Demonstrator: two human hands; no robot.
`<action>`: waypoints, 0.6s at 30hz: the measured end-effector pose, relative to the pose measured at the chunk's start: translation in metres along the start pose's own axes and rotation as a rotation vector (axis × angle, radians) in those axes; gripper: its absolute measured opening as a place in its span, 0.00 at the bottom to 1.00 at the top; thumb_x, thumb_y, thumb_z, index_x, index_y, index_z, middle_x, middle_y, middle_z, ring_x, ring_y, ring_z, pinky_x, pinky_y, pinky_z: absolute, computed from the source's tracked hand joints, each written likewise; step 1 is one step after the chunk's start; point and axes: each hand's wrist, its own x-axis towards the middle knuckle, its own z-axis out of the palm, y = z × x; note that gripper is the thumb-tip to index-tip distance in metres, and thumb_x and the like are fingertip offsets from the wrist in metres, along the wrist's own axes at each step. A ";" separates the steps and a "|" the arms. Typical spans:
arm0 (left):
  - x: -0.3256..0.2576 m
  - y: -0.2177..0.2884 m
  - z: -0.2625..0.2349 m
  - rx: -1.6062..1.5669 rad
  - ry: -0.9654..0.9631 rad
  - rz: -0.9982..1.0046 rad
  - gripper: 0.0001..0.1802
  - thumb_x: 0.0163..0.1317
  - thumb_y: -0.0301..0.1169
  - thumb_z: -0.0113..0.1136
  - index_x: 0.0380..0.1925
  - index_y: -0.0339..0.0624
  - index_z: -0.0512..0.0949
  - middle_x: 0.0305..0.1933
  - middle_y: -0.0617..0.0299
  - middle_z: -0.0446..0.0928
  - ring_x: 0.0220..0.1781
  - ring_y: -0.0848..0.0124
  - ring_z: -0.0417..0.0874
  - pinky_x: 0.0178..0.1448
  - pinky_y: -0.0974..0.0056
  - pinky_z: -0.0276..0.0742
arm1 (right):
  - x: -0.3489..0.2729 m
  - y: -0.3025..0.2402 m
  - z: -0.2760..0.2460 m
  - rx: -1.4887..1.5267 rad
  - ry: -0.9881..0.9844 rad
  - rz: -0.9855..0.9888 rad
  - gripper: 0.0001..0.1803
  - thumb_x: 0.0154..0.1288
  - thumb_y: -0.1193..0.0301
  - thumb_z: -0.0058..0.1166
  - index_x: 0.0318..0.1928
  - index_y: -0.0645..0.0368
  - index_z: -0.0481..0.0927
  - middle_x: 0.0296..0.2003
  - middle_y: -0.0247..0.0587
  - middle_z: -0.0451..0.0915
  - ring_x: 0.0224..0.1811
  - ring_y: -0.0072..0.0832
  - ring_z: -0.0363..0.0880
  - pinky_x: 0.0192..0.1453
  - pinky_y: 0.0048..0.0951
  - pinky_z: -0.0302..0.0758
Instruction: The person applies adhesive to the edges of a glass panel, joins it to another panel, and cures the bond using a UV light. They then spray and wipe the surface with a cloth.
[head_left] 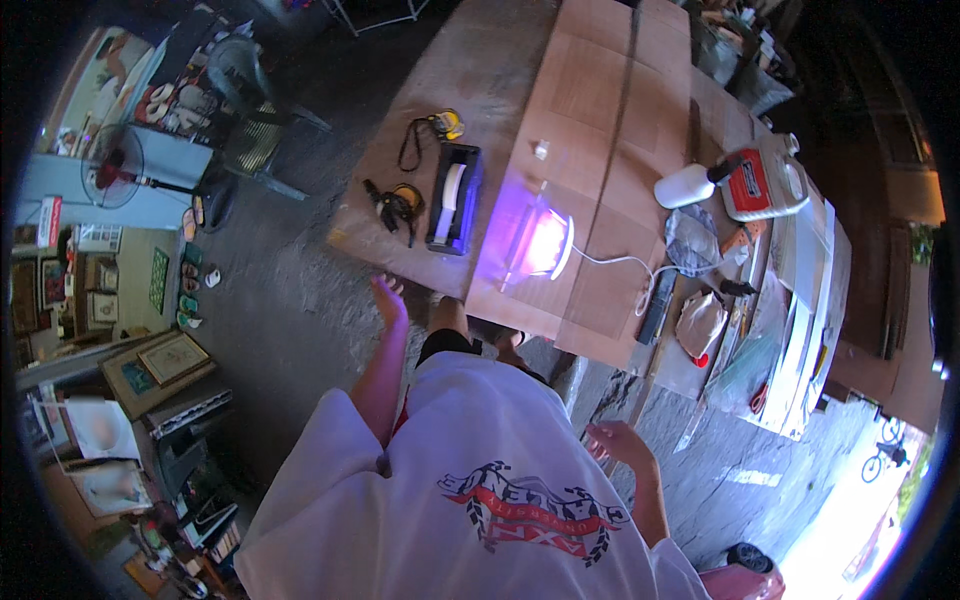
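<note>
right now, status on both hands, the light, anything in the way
Left hand empty, near table edge. Right hand low, grip unclear. Light glowing on table, untouched. White cord beside it, possible snag.

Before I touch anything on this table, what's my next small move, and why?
I'd probably lift your left hand toward the blue-and-black case, keeping clear of the lamp: the hand looks open and empty, the case lies nearer to it than the lamp does, and the lamp is glowing brightly.

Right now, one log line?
left hand: empty, near table; right hand: off table; lamp: lit, on cardboard; yellow tape measure: on table
</note>
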 end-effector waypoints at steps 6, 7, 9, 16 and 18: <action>-0.096 0.085 -0.021 1.279 0.437 0.163 0.24 0.77 0.45 0.53 0.57 0.35 0.77 0.50 0.51 0.83 0.48 0.64 0.86 0.47 0.61 0.83 | 0.009 -0.121 0.041 -0.465 0.194 -0.331 0.26 0.75 0.47 0.54 0.40 0.61 0.83 0.33 0.51 0.87 0.37 0.44 0.88 0.43 0.45 0.82; -0.103 0.107 -0.032 1.301 0.436 0.131 0.20 0.75 0.41 0.55 0.55 0.35 0.77 0.47 0.52 0.83 0.44 0.65 0.86 0.44 0.61 0.83 | 0.012 -0.145 0.055 -0.495 0.204 -0.357 0.26 0.75 0.48 0.54 0.42 0.61 0.83 0.34 0.52 0.87 0.39 0.46 0.88 0.44 0.46 0.81; -0.111 0.147 -0.063 1.274 0.492 0.055 0.15 0.73 0.36 0.57 0.52 0.37 0.78 0.41 0.54 0.82 0.38 0.67 0.85 0.40 0.62 0.83 | 0.019 -0.194 0.087 -0.544 0.203 -0.361 0.24 0.75 0.49 0.55 0.44 0.61 0.83 0.38 0.54 0.87 0.42 0.52 0.87 0.47 0.48 0.80; -0.095 0.318 -0.127 1.086 0.525 0.009 0.14 0.69 0.24 0.52 0.52 0.40 0.78 0.34 0.58 0.77 0.29 0.70 0.80 0.34 0.64 0.79 | 0.057 -0.326 0.230 -0.294 0.257 -0.670 0.22 0.76 0.52 0.54 0.46 0.60 0.83 0.37 0.53 0.86 0.42 0.50 0.87 0.48 0.46 0.80; -0.078 0.357 -0.122 1.111 0.522 0.040 0.16 0.67 0.23 0.51 0.54 0.40 0.78 0.33 0.59 0.77 0.29 0.69 0.80 0.34 0.65 0.79 | 0.064 -0.349 0.259 -0.316 0.255 -0.742 0.21 0.76 0.53 0.54 0.45 0.60 0.83 0.37 0.52 0.86 0.42 0.50 0.87 0.47 0.47 0.80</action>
